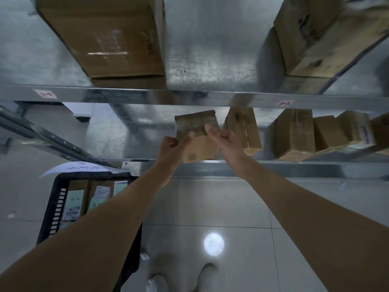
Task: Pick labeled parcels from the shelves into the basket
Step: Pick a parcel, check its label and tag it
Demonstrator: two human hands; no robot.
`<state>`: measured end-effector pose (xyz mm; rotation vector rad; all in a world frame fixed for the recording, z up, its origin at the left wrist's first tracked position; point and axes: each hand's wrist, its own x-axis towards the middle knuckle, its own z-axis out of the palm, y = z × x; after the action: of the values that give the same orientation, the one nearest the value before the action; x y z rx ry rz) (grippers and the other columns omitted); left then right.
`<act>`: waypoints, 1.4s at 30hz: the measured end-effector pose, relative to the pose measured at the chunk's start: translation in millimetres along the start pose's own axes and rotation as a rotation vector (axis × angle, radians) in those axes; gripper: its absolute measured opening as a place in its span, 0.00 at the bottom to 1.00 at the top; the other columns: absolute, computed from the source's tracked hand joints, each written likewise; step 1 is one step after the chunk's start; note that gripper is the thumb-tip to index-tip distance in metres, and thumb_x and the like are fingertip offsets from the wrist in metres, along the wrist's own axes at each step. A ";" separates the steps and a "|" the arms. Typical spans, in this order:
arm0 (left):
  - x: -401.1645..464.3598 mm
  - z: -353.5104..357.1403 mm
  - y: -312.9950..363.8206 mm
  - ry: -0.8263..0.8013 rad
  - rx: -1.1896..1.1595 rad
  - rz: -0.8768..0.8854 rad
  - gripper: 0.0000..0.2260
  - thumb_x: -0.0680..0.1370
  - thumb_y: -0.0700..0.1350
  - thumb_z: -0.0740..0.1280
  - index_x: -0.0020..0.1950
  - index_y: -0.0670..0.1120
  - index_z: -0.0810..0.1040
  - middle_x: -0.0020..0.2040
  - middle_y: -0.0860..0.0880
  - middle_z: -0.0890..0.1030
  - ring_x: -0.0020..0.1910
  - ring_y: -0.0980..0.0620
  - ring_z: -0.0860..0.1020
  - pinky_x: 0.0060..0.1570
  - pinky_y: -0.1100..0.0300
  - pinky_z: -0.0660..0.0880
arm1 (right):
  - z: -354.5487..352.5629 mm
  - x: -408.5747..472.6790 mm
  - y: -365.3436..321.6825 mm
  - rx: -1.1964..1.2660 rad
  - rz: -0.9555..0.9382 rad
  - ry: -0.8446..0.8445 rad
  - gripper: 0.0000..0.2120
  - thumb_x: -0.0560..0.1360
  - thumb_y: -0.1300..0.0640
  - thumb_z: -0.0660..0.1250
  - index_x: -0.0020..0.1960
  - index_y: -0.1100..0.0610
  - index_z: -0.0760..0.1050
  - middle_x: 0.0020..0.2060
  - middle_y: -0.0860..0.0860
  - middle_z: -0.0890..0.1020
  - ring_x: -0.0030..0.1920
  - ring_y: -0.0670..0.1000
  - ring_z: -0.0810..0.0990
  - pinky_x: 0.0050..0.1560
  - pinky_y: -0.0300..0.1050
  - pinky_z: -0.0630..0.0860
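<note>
Two bare hands hold a small cardboard parcel (pixel 196 135) at centre frame, before the lower metal shelf (pixel 252 168): left hand (pixel 171 149) and right hand (pixel 224 141) each pinch it, fingers curled on its sides. Lower left, a black basket (pixel 53 209) holds labeled parcels (pixel 73 201).

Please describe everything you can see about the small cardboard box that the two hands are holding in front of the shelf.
The small brown cardboard box is roughly cube-shaped, its upper part wrapped in shiny clear tape and a small dark printed square low on its plain near face. It is tilted, held at the front edge of the lower metal shelf. The left hand pinches its left side and the right hand its right side, thumbs on the near face.
</note>
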<state>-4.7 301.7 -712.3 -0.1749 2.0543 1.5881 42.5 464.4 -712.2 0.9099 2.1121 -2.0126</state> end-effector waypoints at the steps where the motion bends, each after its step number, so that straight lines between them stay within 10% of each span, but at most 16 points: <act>1: -5.3 -1.3 2.8 -0.002 -0.020 0.009 0.17 0.78 0.60 0.66 0.45 0.46 0.71 0.45 0.48 0.79 0.43 0.54 0.77 0.42 0.60 0.73 | 0.4 -5.6 -2.1 0.022 -0.006 0.014 0.13 0.80 0.46 0.68 0.47 0.55 0.74 0.40 0.45 0.78 0.37 0.38 0.78 0.32 0.25 0.71; 5: -24.9 -17.0 3.9 0.042 -0.006 -0.007 0.28 0.72 0.68 0.68 0.55 0.45 0.73 0.51 0.47 0.82 0.51 0.49 0.81 0.54 0.47 0.79 | -0.8 -30.4 -6.6 0.034 0.039 0.017 0.19 0.79 0.44 0.70 0.61 0.55 0.70 0.50 0.47 0.79 0.52 0.45 0.80 0.45 0.35 0.76; 9: -46.6 -42.6 2.7 -0.074 -0.016 -0.027 0.30 0.73 0.52 0.76 0.72 0.52 0.69 0.55 0.50 0.83 0.54 0.51 0.82 0.60 0.49 0.77 | -12.9 -49.2 -6.7 0.031 0.049 -0.113 0.34 0.75 0.54 0.76 0.76 0.43 0.65 0.59 0.51 0.81 0.58 0.50 0.82 0.61 0.46 0.77; 14: -68.2 -64.5 16.0 -0.237 -0.025 0.057 0.29 0.72 0.38 0.76 0.70 0.54 0.73 0.58 0.51 0.83 0.58 0.52 0.81 0.57 0.52 0.78 | -12.5 -76.1 -19.2 0.054 -0.006 -0.208 0.34 0.72 0.71 0.74 0.71 0.45 0.72 0.60 0.55 0.82 0.58 0.53 0.82 0.47 0.39 0.80; 20: -96.3 -69.0 34.1 -0.118 -0.105 -0.040 0.24 0.69 0.55 0.75 0.62 0.51 0.74 0.59 0.50 0.83 0.56 0.51 0.82 0.57 0.51 0.78 | 4.2 -104.4 -34.7 0.084 0.014 -0.130 0.23 0.76 0.52 0.75 0.67 0.49 0.70 0.60 0.52 0.83 0.51 0.48 0.86 0.43 0.37 0.80; 31: -120.6 -82.2 29.9 -0.198 0.016 0.105 0.32 0.74 0.34 0.73 0.71 0.60 0.69 0.60 0.58 0.80 0.58 0.60 0.79 0.55 0.60 0.78 | 13.2 -134.3 -22.4 -0.155 -0.156 -0.211 0.36 0.77 0.60 0.74 0.79 0.43 0.61 0.69 0.39 0.74 0.63 0.33 0.74 0.51 0.30 0.77; 42: -95.3 -72.3 -5.5 -0.200 0.244 0.144 0.35 0.72 0.42 0.75 0.73 0.65 0.65 0.61 0.61 0.79 0.62 0.60 0.77 0.57 0.58 0.77 | 10.5 -110.9 3.8 -0.287 -0.171 -0.238 0.37 0.77 0.57 0.75 0.78 0.40 0.60 0.69 0.36 0.72 0.64 0.39 0.75 0.56 0.33 0.77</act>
<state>54.8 212.4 -659.1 0.2158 2.1172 1.3584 131.7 415.1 -667.0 0.4371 2.3215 -1.7174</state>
